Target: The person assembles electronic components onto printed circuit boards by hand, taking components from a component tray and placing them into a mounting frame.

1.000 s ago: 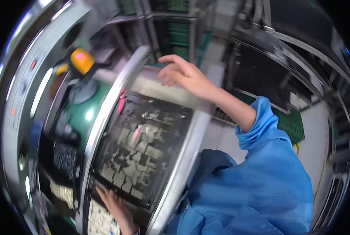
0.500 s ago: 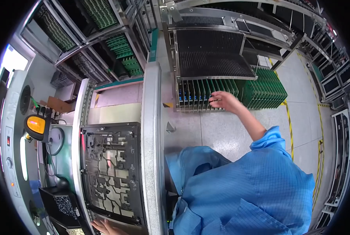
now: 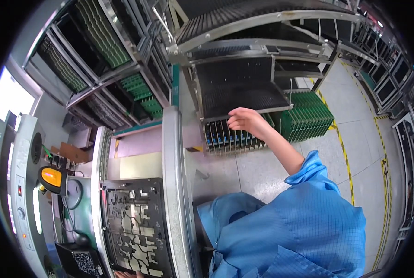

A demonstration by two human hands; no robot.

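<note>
My right hand point(image 3: 247, 123) reaches forward over the low row of upright circuit boards point(image 3: 230, 141), just below the edge of the black slotted rack shelf point(image 3: 239, 95). Its fingers are stretched out and slightly bent, with nothing visible in them. Whether it touches a board or the shelf I cannot tell. At the bottom edge, my left hand point(image 3: 129, 274) shows only in part, its fingers out flat beside the near end of a black fixture plate point(image 3: 159, 222) with many irregular cutouts. That plate lies between two metal rails point(image 3: 172, 185).
Right of the boards stands a green stack of circuit boards point(image 3: 306, 116). Racks of boards point(image 3: 142, 95) rise at the far left. An orange-faced device point(image 3: 51, 177) and a black bin of small metal parts point(image 3: 84, 262) flank the left rail. Yellow-black tape point(image 3: 341, 153) marks the floor.
The view has tilted upward, so the plate and rails sit lower. My right hand has shifted left along the boards, closer to the shelf edge. My left hand shows less.
</note>
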